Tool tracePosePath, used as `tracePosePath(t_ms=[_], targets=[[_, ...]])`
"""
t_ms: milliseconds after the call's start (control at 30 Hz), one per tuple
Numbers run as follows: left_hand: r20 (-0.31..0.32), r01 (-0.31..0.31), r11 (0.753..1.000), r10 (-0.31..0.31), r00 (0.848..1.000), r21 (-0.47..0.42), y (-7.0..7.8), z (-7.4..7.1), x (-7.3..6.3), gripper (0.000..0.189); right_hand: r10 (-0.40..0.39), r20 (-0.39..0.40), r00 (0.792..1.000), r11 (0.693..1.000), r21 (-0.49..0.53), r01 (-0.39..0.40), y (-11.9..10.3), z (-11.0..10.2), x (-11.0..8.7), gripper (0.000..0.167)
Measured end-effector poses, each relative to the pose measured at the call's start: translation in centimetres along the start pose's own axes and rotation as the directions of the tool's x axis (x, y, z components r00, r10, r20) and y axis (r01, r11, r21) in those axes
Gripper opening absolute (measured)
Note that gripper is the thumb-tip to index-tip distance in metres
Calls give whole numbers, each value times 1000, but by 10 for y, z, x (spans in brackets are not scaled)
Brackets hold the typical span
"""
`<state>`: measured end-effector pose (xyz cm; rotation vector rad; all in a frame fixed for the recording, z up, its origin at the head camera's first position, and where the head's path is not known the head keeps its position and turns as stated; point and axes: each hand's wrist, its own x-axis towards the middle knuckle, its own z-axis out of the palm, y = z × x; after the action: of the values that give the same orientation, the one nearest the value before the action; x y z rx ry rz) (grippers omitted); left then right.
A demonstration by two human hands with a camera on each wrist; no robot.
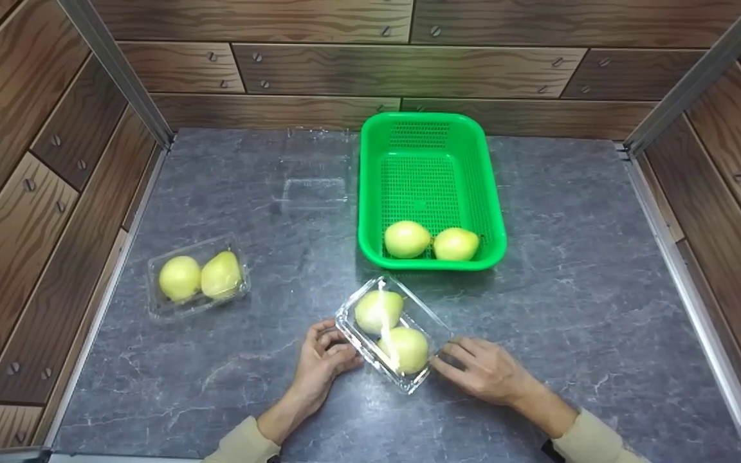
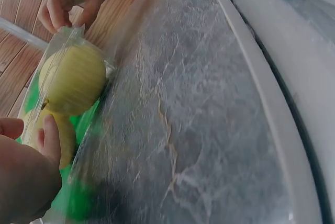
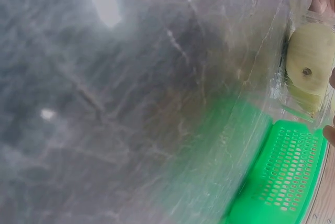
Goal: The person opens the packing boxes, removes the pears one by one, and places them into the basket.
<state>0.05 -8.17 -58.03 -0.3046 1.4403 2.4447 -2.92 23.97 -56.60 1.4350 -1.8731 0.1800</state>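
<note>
while both are half curled, the hands [image 1: 321, 361] [image 1: 486, 372] grip the clear container [image 1: 417, 317].

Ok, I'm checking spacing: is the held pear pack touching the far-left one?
Apart: the head view shows bare tabletop between the held pack and the far-left pack.

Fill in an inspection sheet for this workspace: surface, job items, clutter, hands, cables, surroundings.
Surface: gray marbled tabletop.
Job items: green basket with two pears; near box, clear plastic, with two more; left box, also clear, with two; back box beside the basket, see-through, details hard to tell.
Clutter: nothing seen.
Hands: left hand and right hand hold opposite sides of the near box.
Cables: nothing seen.
Surroundings: wood-patterned panels on three visible sides, metal posts at the far corners.
</note>
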Motion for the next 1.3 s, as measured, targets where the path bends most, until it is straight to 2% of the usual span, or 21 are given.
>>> tracePosePath(t_ms=[367, 900, 1133, 1300], targets=[[4, 35, 999, -34, 999, -11, -7, 7, 1, 69, -47, -16, 999, 999, 18, 48, -1, 7, 1, 25], [6, 29, 1000, -29, 1000, 2, -9, 6, -1, 75, -74, -47, 996, 996, 43, 77, -9, 14, 11, 25], [34, 31, 999, -31, 999, 13, -9, 7, -3, 80, -82, -52, 995, 996, 43, 84, -11, 17, 13, 25], [24, 32, 999, -32, 999, 20, -9, 7, 0, 79, -86, -52, 995, 995, 38, 88, -12, 18, 14, 22]])
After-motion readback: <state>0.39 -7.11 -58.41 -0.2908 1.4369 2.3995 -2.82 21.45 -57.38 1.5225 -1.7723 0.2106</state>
